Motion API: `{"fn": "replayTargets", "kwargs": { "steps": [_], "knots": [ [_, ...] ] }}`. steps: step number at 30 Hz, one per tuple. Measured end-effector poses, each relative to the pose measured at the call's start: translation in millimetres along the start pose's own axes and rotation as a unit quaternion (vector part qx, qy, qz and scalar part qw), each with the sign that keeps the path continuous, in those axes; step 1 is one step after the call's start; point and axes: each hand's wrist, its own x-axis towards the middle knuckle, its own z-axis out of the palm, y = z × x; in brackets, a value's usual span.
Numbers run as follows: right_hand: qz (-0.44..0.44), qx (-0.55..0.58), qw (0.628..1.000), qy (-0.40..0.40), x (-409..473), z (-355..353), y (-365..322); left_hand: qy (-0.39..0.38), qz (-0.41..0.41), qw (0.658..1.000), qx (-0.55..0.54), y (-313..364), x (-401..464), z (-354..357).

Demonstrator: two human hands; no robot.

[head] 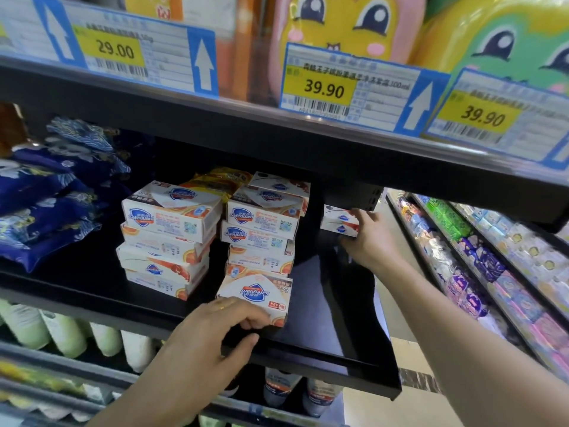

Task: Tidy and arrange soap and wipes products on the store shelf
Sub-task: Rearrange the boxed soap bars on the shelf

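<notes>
My left hand (215,331) pinches the near corner of a white-and-orange cardboard soap box (257,295), thumb under, fingers curled over its front edge. The box lies logo-up and turned round, at the foot of the right-hand stack of matching soap boxes (261,229), touching it. My right hand (368,238) grips a second white soap box with a red-and-blue logo (338,221), held off the black metal shelf (323,359) near the right end; I think my fingers wrap its far side, though that side is hidden.

Risks: the left-hand stack of soap boxes (167,238) is skewed, its layers twisted against each other. A nudge from my forearm, or the box slid in hard, could topple it. The near box overhangs towards the shelf lip; a loose pinch drops it. Blue patterned wipes packs (52,192) lean at far left, well apart.
</notes>
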Motion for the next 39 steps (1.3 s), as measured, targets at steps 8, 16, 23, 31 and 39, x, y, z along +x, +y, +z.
{"fn": "replayTargets", "kwargs": {
  "steps": [8, 16, 23, 31, 39],
  "knots": [
    [-0.004, -0.019, 0.999, -0.034, 27, 14, 10, -0.004, -0.020, 0.999, -0.039, 2, 2, -5],
    [0.011, 0.038, 0.998, -0.044, 3, 1, 12, -0.005, -0.048, 0.997, -0.061, 8, 2, -5],
    [0.034, 0.185, 0.981, 0.050, -95, -15, 11, -0.001, -0.061, 0.995, -0.081, 15, 0, -6],
    [-0.108, 0.261, 0.957, 0.061, -201, -42, -15, 0.001, -0.157, 0.953, -0.260, 39, 8, -14],
    [-0.212, 0.221, 0.951, 0.033, -236, -41, -49, -0.077, -0.166, 0.924, -0.335, 55, 7, -14]
  ]
}}
